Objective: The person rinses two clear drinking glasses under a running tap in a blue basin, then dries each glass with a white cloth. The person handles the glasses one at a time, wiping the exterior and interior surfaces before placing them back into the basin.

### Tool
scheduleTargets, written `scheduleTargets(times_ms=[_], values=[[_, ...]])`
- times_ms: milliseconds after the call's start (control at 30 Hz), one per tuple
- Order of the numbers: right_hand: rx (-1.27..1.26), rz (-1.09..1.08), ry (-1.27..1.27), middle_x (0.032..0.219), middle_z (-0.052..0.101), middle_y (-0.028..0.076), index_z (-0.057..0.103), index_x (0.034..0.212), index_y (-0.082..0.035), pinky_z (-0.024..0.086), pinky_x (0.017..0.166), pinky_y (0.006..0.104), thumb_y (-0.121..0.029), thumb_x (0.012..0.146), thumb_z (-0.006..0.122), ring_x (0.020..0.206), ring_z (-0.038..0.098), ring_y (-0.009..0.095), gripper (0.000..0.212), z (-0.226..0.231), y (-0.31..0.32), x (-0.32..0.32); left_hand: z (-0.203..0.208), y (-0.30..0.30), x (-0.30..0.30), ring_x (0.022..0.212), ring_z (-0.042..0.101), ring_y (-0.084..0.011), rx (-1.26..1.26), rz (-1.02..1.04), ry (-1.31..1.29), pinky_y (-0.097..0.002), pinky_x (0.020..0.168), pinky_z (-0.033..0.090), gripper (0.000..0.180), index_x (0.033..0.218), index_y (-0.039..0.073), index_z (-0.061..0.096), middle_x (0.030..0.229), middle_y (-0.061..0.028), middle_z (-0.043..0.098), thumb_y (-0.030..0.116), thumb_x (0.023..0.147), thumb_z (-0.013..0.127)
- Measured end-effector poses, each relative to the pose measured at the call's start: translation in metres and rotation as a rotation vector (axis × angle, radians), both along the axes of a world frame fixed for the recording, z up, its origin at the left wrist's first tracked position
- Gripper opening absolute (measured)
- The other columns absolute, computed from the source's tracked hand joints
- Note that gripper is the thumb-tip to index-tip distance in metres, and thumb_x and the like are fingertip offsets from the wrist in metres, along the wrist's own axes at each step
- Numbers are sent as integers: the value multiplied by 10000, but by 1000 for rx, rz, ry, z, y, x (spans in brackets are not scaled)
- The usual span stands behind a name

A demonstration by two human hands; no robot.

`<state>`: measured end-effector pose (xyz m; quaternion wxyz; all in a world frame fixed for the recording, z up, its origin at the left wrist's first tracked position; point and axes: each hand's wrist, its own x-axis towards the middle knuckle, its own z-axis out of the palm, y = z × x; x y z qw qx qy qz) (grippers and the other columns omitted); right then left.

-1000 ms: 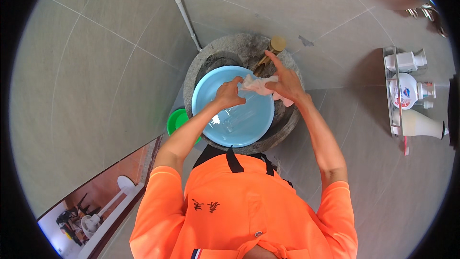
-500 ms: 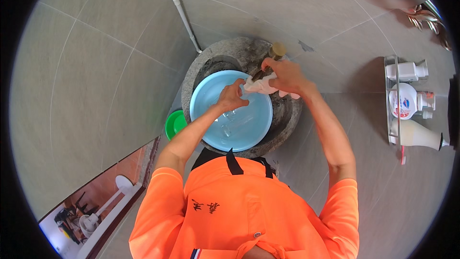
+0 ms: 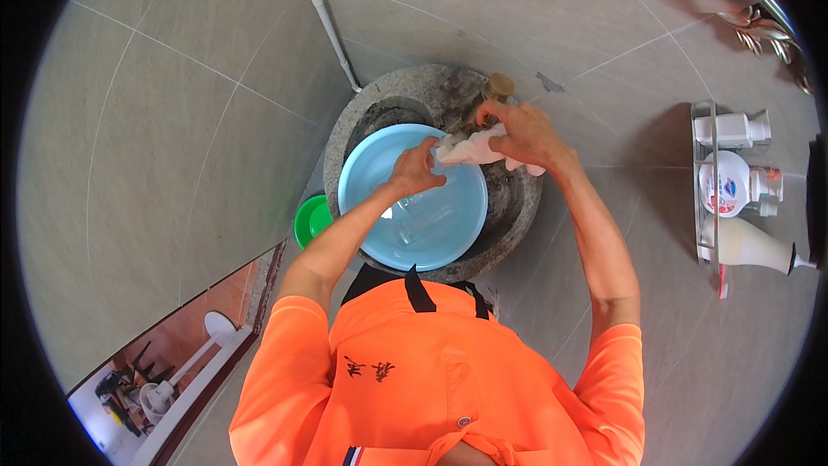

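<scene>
Cloth (image 3: pixel 467 150), pale and crumpled, is stretching across the far right rim of a light-blue basin (image 3: pixel 435 246), reaching toward the right edge of the round stone sink (image 3: pixel 431 79) that is carrying the basin. The right hand (image 3: pixel 528 134) is pinching the cloth from above between thumb and fingers, its forefinger crooking forward near the brass-coloured tap (image 3: pixel 498 86) at the sink's far right edge; whether that finger is touching metal, one cannot tell. The left hand (image 3: pixel 412 174) is hovering over the middle of the basin, thumb and curved fingers standing apart, the fingertips pointing to the cloth's left end; whether they are touching it is unclear. Bright glints are showing inside the basin. A green tub (image 3: pixel 314 222) is sitting just beside the sink's left edge.
</scene>
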<state>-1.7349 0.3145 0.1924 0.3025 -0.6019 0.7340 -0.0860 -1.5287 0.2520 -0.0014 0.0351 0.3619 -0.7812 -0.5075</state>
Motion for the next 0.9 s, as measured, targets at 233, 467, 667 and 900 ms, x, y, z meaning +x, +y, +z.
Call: scheduleTargets(times_ms=[233,467,667,900], values=[[-34,-118,-276,810,670,131,593,1248,-142,504,749,341,-56,668,638,756,642,224,588,26,26,5,0,1,0,812,652,-255,54,-22,61,-356,751,522,801,1292,95,477,860,-107,642,213,586,838],[-175,-254,-751,905,671,74,679,1040,-2,493,805,289,-82,690,683,865,622,145,359,37,55,3,-10,7,-1,801,641,-288,1,47,100,-392,732,501,670,1131,136,523,819,-101,625,307,573,854],[-170,-281,-775,924,677,70,690,988,2,494,815,292,-95,696,699,873,626,147,307,25,74,5,-12,3,2,788,635,-285,43,32,96,-389,716,491,634,1120,140,514,805,-102,616,238,578,829],[-129,-300,-766,907,680,73,678,1014,-16,500,808,292,-109,692,706,855,633,139,336,4,93,13,-5,6,4,760,618,-281,55,35,122,-386,704,485,609,1120,131,510,780,-96,597,181,577,782]])
